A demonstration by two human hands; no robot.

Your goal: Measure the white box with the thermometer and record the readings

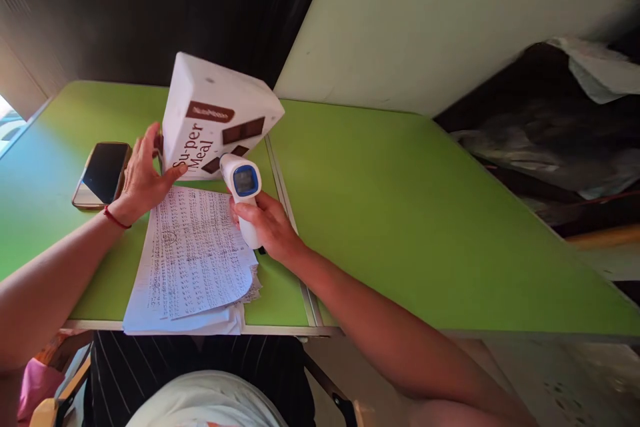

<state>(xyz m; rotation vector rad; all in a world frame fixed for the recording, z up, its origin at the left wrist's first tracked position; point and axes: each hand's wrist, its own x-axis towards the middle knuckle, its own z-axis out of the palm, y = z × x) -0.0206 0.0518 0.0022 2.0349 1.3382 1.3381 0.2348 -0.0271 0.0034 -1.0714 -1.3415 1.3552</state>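
Observation:
My left hand is closed on the lower left edge of a white box, its thumb on the front face. The box leans at a tilt and bears brown print reading "Su-per Meal". In my right hand is a white infrared thermometer, fingers wrapped round its handle. Its blue-rimmed screen faces me, and its head points toward the box's lower front. Below both hands lies a stack of handwritten papers. A phone rests just left of my left hand.
The green table has a metal seam running front to back near my right hand. A dark panel and a pale wall stand behind it. Plastic-covered items lie beyond the right edge. A wooden chair arm shows at lower left.

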